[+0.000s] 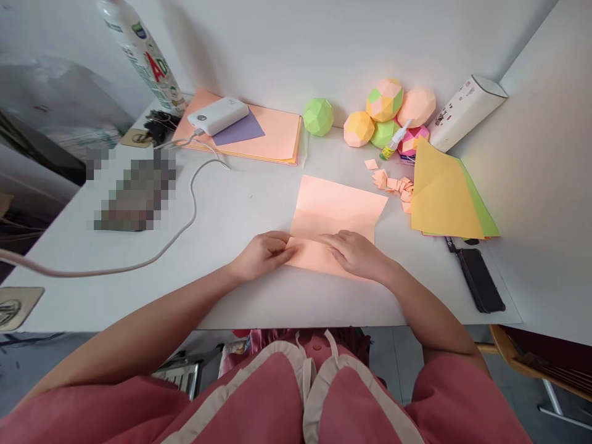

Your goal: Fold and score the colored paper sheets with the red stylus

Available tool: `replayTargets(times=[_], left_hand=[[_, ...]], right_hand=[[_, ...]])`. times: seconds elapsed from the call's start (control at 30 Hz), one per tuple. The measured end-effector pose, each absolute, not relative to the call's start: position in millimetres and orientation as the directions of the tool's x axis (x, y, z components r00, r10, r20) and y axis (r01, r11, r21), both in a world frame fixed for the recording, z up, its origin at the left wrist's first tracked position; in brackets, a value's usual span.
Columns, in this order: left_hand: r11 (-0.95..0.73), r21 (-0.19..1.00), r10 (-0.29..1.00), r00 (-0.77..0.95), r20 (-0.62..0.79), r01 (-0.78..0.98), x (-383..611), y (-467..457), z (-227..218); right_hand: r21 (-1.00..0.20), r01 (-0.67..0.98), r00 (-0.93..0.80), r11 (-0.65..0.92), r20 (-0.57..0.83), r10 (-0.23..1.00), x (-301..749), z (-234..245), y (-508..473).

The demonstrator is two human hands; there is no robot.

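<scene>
A sheet of peach paper [339, 206] lies in front of me, its near part folded up along a crease across the middle. My left hand [263, 254] is closed on the left end of that crease, pinching the paper between thumb and fingers. My right hand [358, 251] rests on the folded part, its fingers stretched out along the crease and pointing left. Part of the sheet's lower right is hidden under this hand.
Small peach paper pieces [393, 184] lie beyond the sheet, near faceted paper balls [358, 129] and a glue bottle [395, 140]. Yellow paper [439, 191] is at right, above a black case [481, 279]. A power bank [222, 115] sits on stacked paper; its cable [193, 197] crosses the left side.
</scene>
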State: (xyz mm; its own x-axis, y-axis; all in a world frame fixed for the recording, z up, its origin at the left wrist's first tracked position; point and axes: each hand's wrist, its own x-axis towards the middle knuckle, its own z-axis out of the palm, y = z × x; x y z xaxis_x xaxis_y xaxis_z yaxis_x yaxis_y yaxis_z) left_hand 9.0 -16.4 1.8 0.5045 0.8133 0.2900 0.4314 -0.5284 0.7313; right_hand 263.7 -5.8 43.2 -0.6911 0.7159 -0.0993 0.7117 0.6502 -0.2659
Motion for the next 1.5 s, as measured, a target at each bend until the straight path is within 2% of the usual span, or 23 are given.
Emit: replayTargets(times=[0.07,0.13,0.2,0.23,0.3,0.33,0.4,0.5,0.67,0.8,0.97,1.13,1.23,1.4,1.5], left_hand=[[-0.536,0.706,0.827,0.457,0.328,0.463,9,-16,-2],[-0.528,0.681,0.846,0.380,0.374,0.508,12,-20,-5],[-0.562,0.606,0.825,0.337,0.453,0.563,19,-31,-7],[-0.613,0.516,0.781,0.358,0.512,0.598,25,-39,-7],[-0.742,0.315,0.649,0.518,0.557,0.592,40,-57,-5],[-0.785,0.244,0.601,0.604,0.524,0.570,48,-65,-4],[-0.801,0.189,0.593,0.712,0.377,0.568,62,-79,-2],[-0.766,0.202,0.643,0.720,0.260,0.610,71,-86,-1],[-0.744,0.232,0.667,0.713,0.217,0.626,62,-80,-2],[-0.737,0.233,0.674,0.714,0.191,0.634,55,-79,0],[-0.736,0.239,0.674,0.715,0.183,0.633,57,-80,1],[-0.729,0.252,0.682,0.705,0.193,0.636,56,-82,-1],[-0.725,0.255,0.686,0.703,0.187,0.640,56,-83,-2],[-0.727,0.247,0.684,0.708,0.179,0.640,56,-82,1],[-0.729,0.241,0.683,0.708,0.179,0.641,55,-81,2]], right_hand=[[-0.345,0.645,-0.726,0.682,0.003,0.688,266,29,-1],[-0.373,0.608,-0.733,0.701,0.075,0.676,270,17,5],[-0.375,0.591,-0.739,0.714,0.102,0.666,272,10,8],[-0.367,0.593,-0.742,0.717,0.098,0.664,272,9,9],[-0.343,0.614,-0.742,0.711,0.058,0.668,270,11,7],[-0.329,0.637,-0.732,0.697,0.025,0.681,269,14,5],[-0.298,0.698,-0.693,0.651,-0.052,0.719,265,20,-2],[-0.224,0.781,-0.620,0.583,-0.158,0.769,259,28,-14],[-0.209,0.810,-0.587,0.548,-0.268,0.764,258,33,-19],[-0.222,0.748,-0.663,0.625,-0.204,0.720,265,28,-15],[-0.130,0.693,-0.720,0.710,-0.074,0.690,268,23,-19],[-0.072,0.677,-0.736,0.732,-0.065,0.674,265,23,-21],[-0.128,0.692,-0.722,0.711,-0.126,0.680,265,30,-17],[-0.374,0.728,-0.681,0.575,-0.297,0.669,264,50,2],[-0.400,0.701,-0.701,0.590,-0.237,0.673,258,48,12]])
